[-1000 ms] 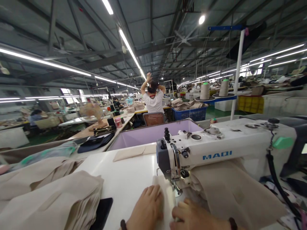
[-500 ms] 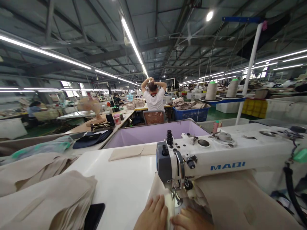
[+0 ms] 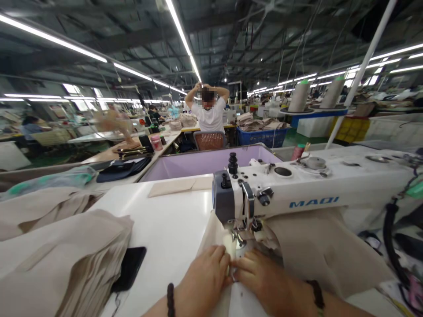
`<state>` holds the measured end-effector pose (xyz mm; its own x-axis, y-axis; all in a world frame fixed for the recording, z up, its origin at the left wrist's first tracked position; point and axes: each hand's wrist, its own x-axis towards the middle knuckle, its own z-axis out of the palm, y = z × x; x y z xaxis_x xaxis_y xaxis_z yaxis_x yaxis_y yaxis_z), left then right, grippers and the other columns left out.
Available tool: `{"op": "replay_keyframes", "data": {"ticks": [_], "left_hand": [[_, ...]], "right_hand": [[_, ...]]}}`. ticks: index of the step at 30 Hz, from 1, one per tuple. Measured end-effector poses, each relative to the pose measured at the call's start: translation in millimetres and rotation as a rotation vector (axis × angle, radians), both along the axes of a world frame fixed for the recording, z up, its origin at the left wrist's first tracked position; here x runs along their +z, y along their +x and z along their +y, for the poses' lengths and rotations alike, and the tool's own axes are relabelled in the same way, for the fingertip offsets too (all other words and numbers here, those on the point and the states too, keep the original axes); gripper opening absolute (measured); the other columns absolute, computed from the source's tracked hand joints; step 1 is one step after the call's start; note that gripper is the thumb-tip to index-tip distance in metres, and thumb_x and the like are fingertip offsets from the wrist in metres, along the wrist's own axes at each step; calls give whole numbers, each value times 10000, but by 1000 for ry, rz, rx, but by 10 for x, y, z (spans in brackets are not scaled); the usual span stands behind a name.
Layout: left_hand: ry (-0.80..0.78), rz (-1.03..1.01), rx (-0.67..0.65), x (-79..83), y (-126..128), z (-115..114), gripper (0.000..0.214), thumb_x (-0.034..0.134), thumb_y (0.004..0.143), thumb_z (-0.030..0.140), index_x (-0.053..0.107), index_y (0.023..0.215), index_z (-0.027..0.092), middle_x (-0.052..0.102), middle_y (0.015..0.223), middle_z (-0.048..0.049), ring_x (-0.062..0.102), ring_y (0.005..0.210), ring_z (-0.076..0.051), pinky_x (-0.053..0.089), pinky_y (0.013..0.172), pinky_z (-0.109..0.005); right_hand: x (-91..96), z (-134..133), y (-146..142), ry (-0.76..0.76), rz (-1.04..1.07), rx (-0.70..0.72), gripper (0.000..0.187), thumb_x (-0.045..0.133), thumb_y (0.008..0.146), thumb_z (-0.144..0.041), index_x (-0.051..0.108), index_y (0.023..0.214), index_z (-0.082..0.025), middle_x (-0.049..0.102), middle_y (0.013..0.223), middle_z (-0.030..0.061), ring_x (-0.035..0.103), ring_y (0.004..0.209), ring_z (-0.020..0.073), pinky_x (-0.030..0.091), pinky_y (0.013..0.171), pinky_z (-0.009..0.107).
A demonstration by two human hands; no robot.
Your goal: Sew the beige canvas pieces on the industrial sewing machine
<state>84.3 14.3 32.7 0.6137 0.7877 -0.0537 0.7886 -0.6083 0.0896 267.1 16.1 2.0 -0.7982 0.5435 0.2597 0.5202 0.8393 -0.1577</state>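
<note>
A white sewing machine (image 3: 313, 182) reaches in from the right, and its presser foot (image 3: 238, 241) stands over a piece of beige fabric (image 3: 211, 235). Just in front of the foot, my left hand (image 3: 205, 275) has its fingers bent and pressed together on the fabric's edge. My right hand (image 3: 262, 277) pinches the same edge, its fingertips almost meeting those of the left. The fingertips partly hide the fabric edge. More of the beige fabric (image 3: 327, 251) spreads out to the right, under the machine arm.
Stacked beige fabric pieces (image 3: 95, 264) lie at the left, beside a black phone (image 3: 130, 266). A flat beige piece (image 3: 172, 186) rests at the table's back, before a lilac bin (image 3: 198, 160). Thread cones (image 3: 299, 97) stand at the right. Beyond, a seated person (image 3: 211, 114) has raised arms.
The view has tipped downward, bringing my wrists and forearms into sight. My fingers have drawn closer together at the fabric edge, and the left fingers are more bent.
</note>
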Motion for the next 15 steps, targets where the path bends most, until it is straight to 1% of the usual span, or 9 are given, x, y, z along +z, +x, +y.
{"op": "replay_keyframes", "data": {"ticks": [1,3,5,7,9,12,15], "left_hand": [[12,0,-17,23,-2,-14,246,631,820,214,590,1041,114,579,1081,-92,530,1004,-247,473,905,-387],[52,-2,-54,25,-19,-21,340,638,818,282,574,1074,69,550,1146,-145,507,1067,-277,450,946,-406],[101,0,-73,-16,-46,-9,473,655,799,346,543,1117,15,511,1200,-200,479,1116,-313,436,967,-425],[146,6,-91,-72,-70,9,563,657,791,377,509,1148,-33,483,1223,-240,458,1143,-338,423,983,-439],[176,4,-117,-118,-80,23,601,637,803,401,490,1163,-57,477,1223,-258,451,1153,-348,415,992,-444],[233,-26,-150,-149,-71,39,637,590,823,456,488,1151,-81,489,1198,-273,450,1151,-359,427,979,-453],[260,-65,-157,-130,-66,60,572,556,852,425,512,1107,-86,517,1153,-268,454,1140,-362,448,955,-457]], "right_hand": [[56,-18,19,-48,-4,10,157,537,847,-75,564,975,-162,566,1067,28,491,917,181,396,826,304],[121,-26,55,-85,-32,16,156,501,879,-86,570,1003,-152,548,1084,55,478,938,200,385,839,328],[131,-16,83,-85,-50,13,146,473,911,-127,584,1004,-148,539,1027,75,477,892,211,391,796,333],[125,-9,101,-73,-59,11,168,457,925,-159,597,1016,-155,527,932,75,470,817,213,393,735,332],[134,-9,115,-64,-69,17,188,450,921,-159,603,1029,-155,515,863,69,459,758,212,392,706,337],[178,-9,138,-63,-64,2,190,459,892,-118,602,1016,-130,520,841,71,460,746,210,399,729,349],[218,2,163,-94,-64,-58,213,489,846,-74,590,1028,-117,528,865,74,473,786,215,412,761,357]]}}
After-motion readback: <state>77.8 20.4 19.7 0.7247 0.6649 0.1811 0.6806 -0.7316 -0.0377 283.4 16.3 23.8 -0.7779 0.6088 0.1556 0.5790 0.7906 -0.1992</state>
